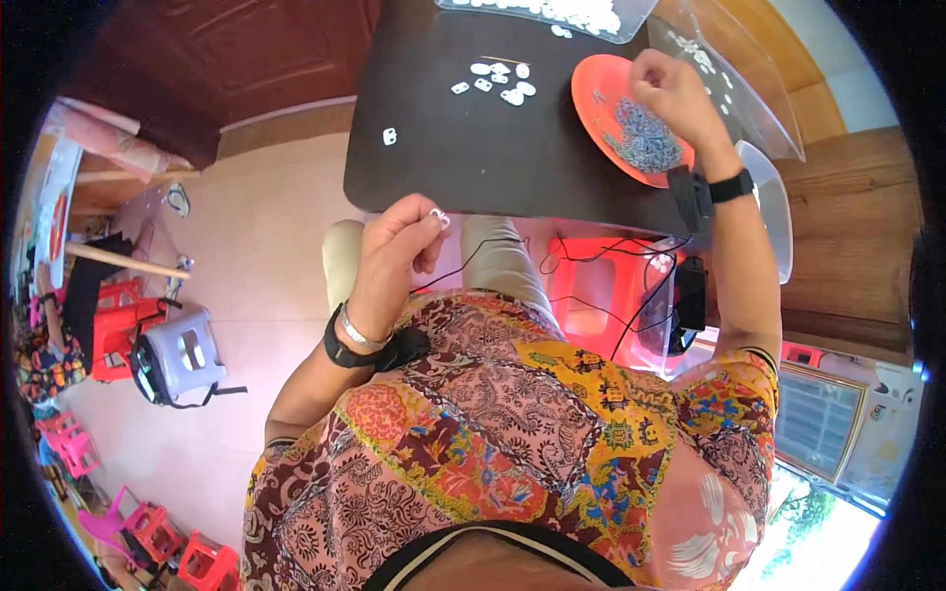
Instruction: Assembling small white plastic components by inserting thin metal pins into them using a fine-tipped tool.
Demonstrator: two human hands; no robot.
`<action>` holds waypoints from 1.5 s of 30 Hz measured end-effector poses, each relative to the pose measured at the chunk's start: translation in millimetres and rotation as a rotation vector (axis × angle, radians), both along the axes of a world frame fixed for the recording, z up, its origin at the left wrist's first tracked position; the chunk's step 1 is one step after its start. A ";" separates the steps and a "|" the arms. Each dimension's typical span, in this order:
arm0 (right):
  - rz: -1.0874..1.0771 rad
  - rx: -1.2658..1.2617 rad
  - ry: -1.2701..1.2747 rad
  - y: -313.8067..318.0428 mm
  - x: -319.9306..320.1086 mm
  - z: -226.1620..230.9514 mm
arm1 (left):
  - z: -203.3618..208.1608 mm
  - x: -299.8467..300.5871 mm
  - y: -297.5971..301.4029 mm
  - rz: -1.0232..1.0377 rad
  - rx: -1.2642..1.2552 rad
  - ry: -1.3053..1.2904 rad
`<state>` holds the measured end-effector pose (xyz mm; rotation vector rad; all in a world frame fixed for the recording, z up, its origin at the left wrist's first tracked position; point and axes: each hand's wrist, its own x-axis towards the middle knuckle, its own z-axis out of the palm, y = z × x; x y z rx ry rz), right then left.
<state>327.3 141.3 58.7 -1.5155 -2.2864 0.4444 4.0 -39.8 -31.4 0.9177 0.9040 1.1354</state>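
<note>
Between the thumb and fingers of my left hand (392, 248) is a small white plastic piece with holes (440, 219), held just off the table's near edge. My right hand (672, 91) is over the far right of an orange plate (583, 87), fingers pinched together. Whatever it may be holding is too small to see. Heaped on the plate are many tiny grey metal pieces (642, 140), with a few loose ones toward its left side. A group of white plastic pieces (483, 86) lies on the dark table (473, 158), and a single white piece (389, 136) sits apart near its left edge.
A clear bin (633, 28) of white pieces stands at the back. Another clear container (783, 128) is right of the plate. Under the table are a red stool (589, 281) and black cables (616, 236). A grey stool (182, 355) stands on the floor at left.
</note>
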 end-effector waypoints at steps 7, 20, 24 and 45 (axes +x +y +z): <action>-0.008 -0.156 0.493 -63.3 -33.7 20.7 | 9.2 3.5 -4.5 0.048 -0.011 0.000; 0.314 -0.595 0.861 -131.5 -147.3 -49.1 | 6.3 9.8 -11.6 0.154 0.185 0.205; 0.320 -0.600 0.820 -132.3 -150.0 -49.7 | 3.0 9.4 -12.8 0.151 0.199 0.227; 0.424 -0.275 0.432 -130.5 -150.5 -45.7 | -2.5 11.3 -14.9 0.152 0.152 0.269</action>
